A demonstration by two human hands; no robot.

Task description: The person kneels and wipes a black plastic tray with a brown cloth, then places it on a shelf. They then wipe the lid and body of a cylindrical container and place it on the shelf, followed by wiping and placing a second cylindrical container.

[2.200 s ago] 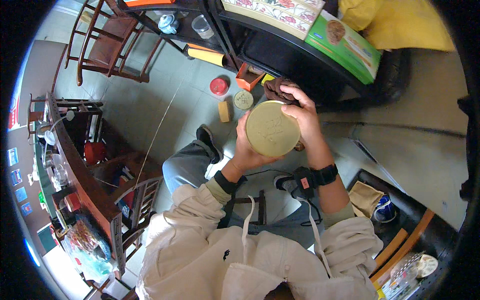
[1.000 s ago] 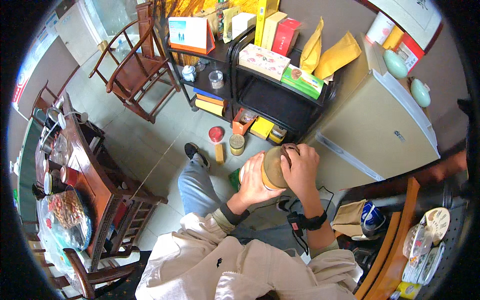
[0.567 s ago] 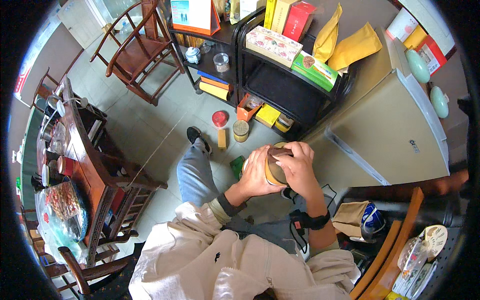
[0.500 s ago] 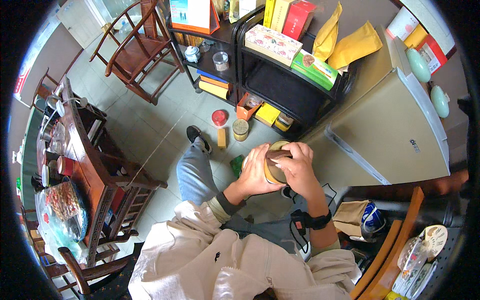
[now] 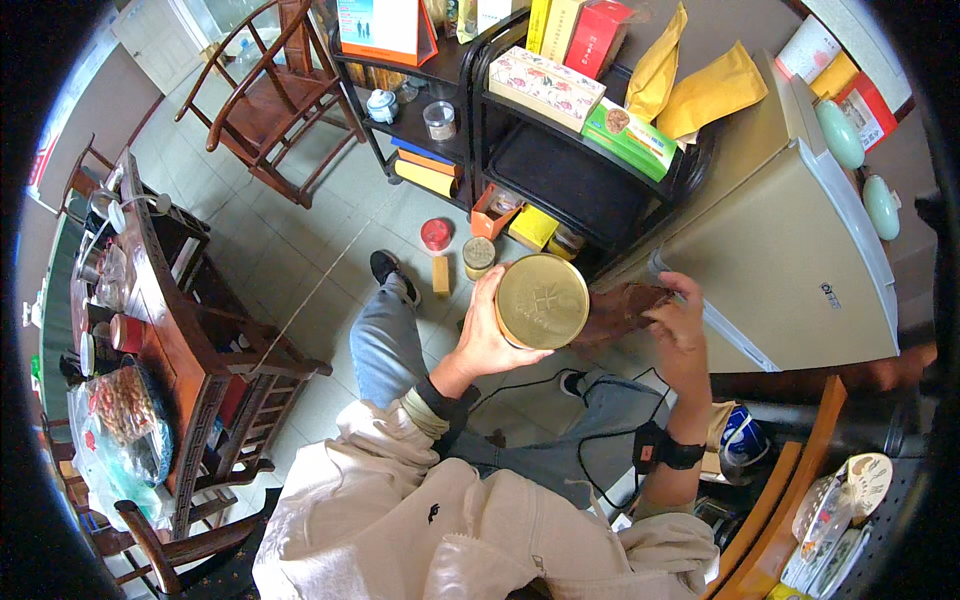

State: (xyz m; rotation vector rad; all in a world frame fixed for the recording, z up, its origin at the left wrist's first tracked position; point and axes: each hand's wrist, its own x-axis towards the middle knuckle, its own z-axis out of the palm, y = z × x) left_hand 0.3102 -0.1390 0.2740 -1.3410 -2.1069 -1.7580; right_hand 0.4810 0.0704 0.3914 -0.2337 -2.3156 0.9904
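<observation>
My left hand point(image 5: 485, 338) is wrapped round a gold round tin point(image 5: 543, 301), held in front of my lap with its flat gold end facing up. Pinched in the fingers of my right hand point(image 5: 682, 322) is a dark brown cloth point(image 5: 622, 312). It hangs, smeared by motion, between that hand and the tin's right side. Whether the cloth still touches the tin, I cannot tell.
On the floor ahead stand another round tin point(image 5: 479, 254), a red round container point(image 5: 436, 235) and a small yellow box point(image 5: 441, 275). A black shelf cart point(image 5: 560, 165) with boxes is beyond. The fridge point(image 5: 790, 270) is close on the right, a wooden table point(image 5: 175, 360) at left.
My right hand has drawn the brown cloth away from the tin, out to the right. In my left hand the tin has turned, and its flat gold end shows fully.
</observation>
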